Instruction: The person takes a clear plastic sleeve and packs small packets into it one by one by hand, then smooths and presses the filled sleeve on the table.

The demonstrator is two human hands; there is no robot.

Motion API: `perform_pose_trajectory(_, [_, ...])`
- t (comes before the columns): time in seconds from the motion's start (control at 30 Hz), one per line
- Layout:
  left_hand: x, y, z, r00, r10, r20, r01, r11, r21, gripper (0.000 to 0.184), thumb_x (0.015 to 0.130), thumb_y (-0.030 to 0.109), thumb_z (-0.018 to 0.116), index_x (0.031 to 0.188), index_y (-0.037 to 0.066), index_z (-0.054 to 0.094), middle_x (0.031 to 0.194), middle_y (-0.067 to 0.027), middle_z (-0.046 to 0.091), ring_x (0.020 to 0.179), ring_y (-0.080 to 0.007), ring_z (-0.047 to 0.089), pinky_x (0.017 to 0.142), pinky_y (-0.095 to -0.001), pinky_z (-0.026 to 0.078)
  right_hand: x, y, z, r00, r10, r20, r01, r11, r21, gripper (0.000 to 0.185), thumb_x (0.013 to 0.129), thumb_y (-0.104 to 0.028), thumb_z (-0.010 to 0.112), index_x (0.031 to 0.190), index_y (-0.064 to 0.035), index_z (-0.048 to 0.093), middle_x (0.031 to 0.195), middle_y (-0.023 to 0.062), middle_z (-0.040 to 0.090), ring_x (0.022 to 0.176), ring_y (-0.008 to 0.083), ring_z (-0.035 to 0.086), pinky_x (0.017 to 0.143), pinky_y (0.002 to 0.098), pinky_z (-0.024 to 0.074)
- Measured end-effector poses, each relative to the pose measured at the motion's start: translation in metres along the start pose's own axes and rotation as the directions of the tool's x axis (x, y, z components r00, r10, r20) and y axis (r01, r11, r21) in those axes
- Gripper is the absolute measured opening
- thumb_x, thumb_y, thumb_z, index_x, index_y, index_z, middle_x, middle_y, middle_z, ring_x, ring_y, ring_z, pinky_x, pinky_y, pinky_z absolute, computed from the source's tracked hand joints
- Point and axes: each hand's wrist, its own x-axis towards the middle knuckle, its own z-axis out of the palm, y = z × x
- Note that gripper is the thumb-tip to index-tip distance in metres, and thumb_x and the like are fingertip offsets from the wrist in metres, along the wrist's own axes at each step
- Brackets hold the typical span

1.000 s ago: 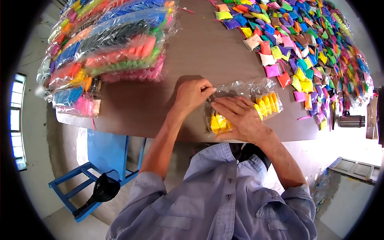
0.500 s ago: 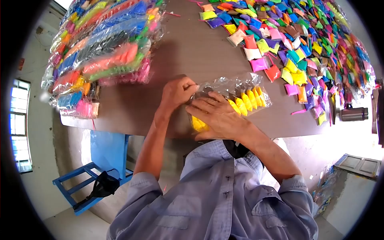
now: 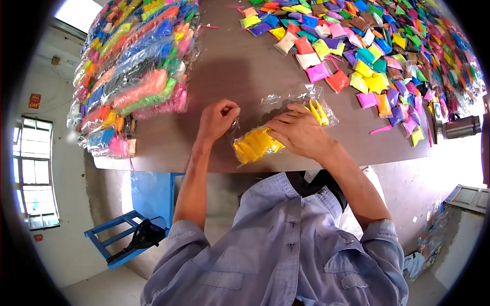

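Note:
A clear plastic bag [image 3: 327,115] lies near the table's front edge, with a row of small yellow packets [image 3: 255,145] inside it. My left hand [image 3: 218,120] is closed in a pinch on the bag's left edge. Across the middle of the row rests my right hand [image 3: 302,133], its fingers stretched out over the packets and hiding some of them. More yellow packets show beyond its fingertips, at the bag's right end.
Filled bags of coloured packets [image 3: 135,66] are stacked at the left. Loose coloured packets [image 3: 375,81] cover the right side of the brown table [image 3: 219,66]. A metal flask [image 3: 462,127] is at the right edge. A blue stool [image 3: 122,232] stands below left.
My right hand has shifted right along the bag, uncovering yellow packets on the left and covering others. My left hand keeps its pinch. The whole view has turned slightly.

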Motion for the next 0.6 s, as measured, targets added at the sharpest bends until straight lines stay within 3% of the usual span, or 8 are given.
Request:
perform_pose_trajectory(0.07, [-0.007,0.005,0.001,0.987,0.001,-0.160,0.008,0.998,0.056,0.019,0.096,0.017,0.080,0.108,0.002,0.077,0.092,-0.0113,0.079,0.084,-0.0200,0.076,0.078,-0.0334,0.060,0.002,-0.001,0.003,0.999,0.013,0.037,-0.013,1.000,-0.010,0.030,0.103,-0.029,0.069,0.125,-0.0093,0.072,0.106,0.0076,0.079,0.103,0.0257,0.072,0.108,0.0435,0.0472])
perform_pose_trajectory(0.1, [-0.010,0.017,-0.002,0.988,0.008,-0.153,0.000,0.998,0.056,0.019,0.096,0.017,0.080,0.108,0.002,0.077,0.092,-0.0113,0.079,0.084,-0.0200,0.076,0.078,-0.0334,0.060,0.002,-0.003,0.002,0.999,0.022,0.033,-0.022,1.000,-0.014,0.030,0.103,-0.029,0.069,0.125,-0.0093,0.072,0.106,0.0076,0.079,0.103,0.0257,0.072,0.108,0.0435,0.0472])
perform_pose_trajectory(0.17, [-0.024,0.053,-0.010,0.972,0.145,-0.185,-0.098,0.966,0.240,0.027,0.094,0.019,0.081,0.114,0.003,0.076,0.109,-0.0163,0.078,0.099,-0.0339,0.076,0.085,-0.0409,0.061,0.002,-0.006,0.002,0.994,0.094,0.061,-0.094,0.996,-0.015,0.033,0.102,-0.029,0.070,0.127,-0.0082,0.071,0.103,0.0083,0.078,0.105,0.0274,0.072,0.105,0.0437,0.0489])
perform_pose_trajectory(0.2, [-0.033,0.060,-0.007,0.973,0.142,-0.183,-0.096,0.967,0.238,0.027,0.094,0.019,0.081,0.114,0.003,0.076,0.109,-0.0163,0.078,0.099,-0.0339,0.076,0.085,-0.0409,0.061,0.001,-0.008,0.002,0.993,0.097,0.065,-0.096,0.995,-0.014,0.033,0.102,-0.029,0.070,0.127,-0.0082,0.071,0.103,0.0083,0.078,0.105,0.0274,0.072,0.105,0.0437,0.0489])
perform_pose_trajectory(0.3, [-0.058,0.081,0.010,0.961,0.272,-0.045,-0.260,0.948,0.182,0.035,0.095,0.020,0.081,0.124,0.003,0.074,0.130,-0.0177,0.074,0.112,-0.0340,0.074,0.095,-0.0421,0.060,0.002,-0.010,0.002,0.995,0.104,-0.011,-0.104,0.995,-0.005,0.029,0.097,-0.026,0.073,0.120,-0.0080,0.072,0.106,0.0089,0.076,0.103,0.0296,0.070,0.104,0.0439,0.0499])
perform_pose_trajectory(0.37, [-0.073,0.093,0.023,0.927,0.376,-0.011,-0.357,0.890,0.284,0.048,0.094,0.023,0.079,0.135,0.002,0.068,0.138,-0.0174,0.069,0.124,-0.0381,0.068,0.105,-0.0483,0.054,0.001,-0.012,0.004,0.972,0.028,-0.234,-0.045,0.997,-0.067,0.037,0.094,-0.025,0.075,0.126,-0.0065,0.070,0.122,0.0106,0.073,0.113,0.0307,0.069,0.109,0.0464,0.0490])
perform_pose_trajectory(0.47, [-0.083,0.077,0.034,0.906,0.409,0.111,-0.418,0.821,0.390,0.062,0.093,0.027,0.077,0.148,0.003,0.059,0.147,-0.0176,0.064,0.131,-0.0381,0.063,0.112,-0.0522,0.048,-0.003,-0.017,-0.004,0.967,0.070,-0.243,-0.082,0.996,-0.039,0.040,0.095,-0.023,0.075,0.132,-0.0067,0.071,0.137,0.0133,0.069,0.124,0.0319,0.067,0.114,0.0510,0.0473])
perform_pose_trajectory(0.6, [-0.082,0.065,0.030,0.889,0.437,0.139,-0.457,0.815,0.357,0.069,0.094,0.035,0.077,0.150,0.000,0.056,0.150,-0.0200,0.062,0.137,-0.0383,0.059,0.117,-0.0521,0.044,-0.008,-0.016,-0.023,0.926,0.064,-0.372,-0.099,0.992,-0.074,0.039,0.090,-0.018,0.076,0.127,-0.0092,0.072,0.134,0.0111,0.069,0.124,0.0311,0.066,0.110,0.0506,0.0496])
